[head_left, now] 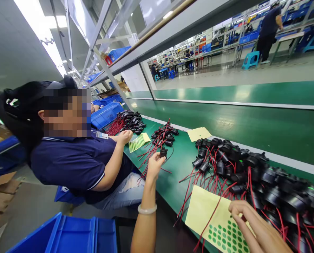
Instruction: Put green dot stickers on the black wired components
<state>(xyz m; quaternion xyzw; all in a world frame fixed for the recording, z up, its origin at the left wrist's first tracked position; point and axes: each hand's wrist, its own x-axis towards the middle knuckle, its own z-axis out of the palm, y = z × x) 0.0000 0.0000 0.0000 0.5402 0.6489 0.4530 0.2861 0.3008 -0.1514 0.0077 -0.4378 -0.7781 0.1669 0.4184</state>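
Observation:
My left hand (155, 165) pinches a black cylindrical plastic socket (163, 151) upright between thumb and fingers, above the table edge. A yellow sheet of round green stickers (199, 211) lies under my right hand (254, 225), with a red wire crossing it. The thumb and index finger of that hand are pressed together over the sheet; a small dark spot shows at the tips, too tiny to name. Beyond the sheet, a large pile of black sockets with red wires (225, 165) spreads to the right. Some carry a green dot.
On the left, a co-worker (75, 161) sits with hands near another sticker sheet (138, 142). Two smaller socket piles (167, 133) lie along the green table (172, 186). A yellow sheet (199, 134) rests by the white rail. Blue bins (75, 232) stand below left.

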